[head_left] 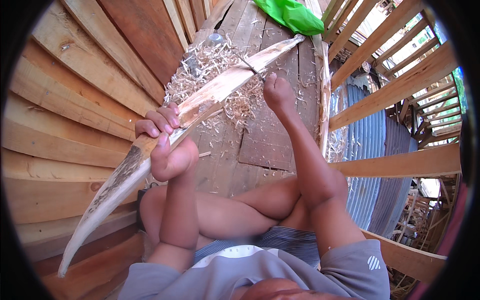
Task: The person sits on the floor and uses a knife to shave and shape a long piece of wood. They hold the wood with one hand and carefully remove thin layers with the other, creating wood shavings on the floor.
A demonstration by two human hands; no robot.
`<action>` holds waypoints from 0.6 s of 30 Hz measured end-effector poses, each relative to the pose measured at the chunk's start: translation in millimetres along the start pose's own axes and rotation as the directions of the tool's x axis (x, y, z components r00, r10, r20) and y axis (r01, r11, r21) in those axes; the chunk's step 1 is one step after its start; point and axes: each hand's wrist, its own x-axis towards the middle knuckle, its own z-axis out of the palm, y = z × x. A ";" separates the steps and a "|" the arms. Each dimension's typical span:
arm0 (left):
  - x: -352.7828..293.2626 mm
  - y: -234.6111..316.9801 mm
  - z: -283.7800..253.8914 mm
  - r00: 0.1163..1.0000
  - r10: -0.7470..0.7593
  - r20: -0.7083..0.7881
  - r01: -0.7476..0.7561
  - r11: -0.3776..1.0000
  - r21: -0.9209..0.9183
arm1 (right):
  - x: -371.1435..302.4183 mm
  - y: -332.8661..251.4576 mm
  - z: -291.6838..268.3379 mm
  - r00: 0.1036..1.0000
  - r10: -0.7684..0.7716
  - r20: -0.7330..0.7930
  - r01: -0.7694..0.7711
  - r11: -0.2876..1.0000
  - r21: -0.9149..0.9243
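Observation:
A long, curved piece of pale wood point(222, 85) slants from the lower left to the upper middle of the head view. Its near end tapers to a point, and a patch of dark bark remains on its lower part. My left hand point(172, 156) is wrapped round the wood near its middle, fingers over the top. Farther along, my right hand point(278, 95) is closed round the handle of a knife point(250, 66). The thin blade lies across the wood's far half, seemingly touching it. My fist hides most of the handle.
Curled wood shavings point(245, 107) cover much of the plank floor point(270, 145) around the wood. A small clear cup point(215, 38) sits among them. A bright green bag point(292, 17) lies at the far end. Plank walls point(85, 105) rise at left; a slatted railing point(395, 105) stands at right.

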 end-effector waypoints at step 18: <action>6.3 14.1 -0.8 0.972 0.033 0.233 -0.043 0.998 0.041 | 1.6 -10.0 -8.4 0.982 -0.158 -0.103 0.168 0.981 0.102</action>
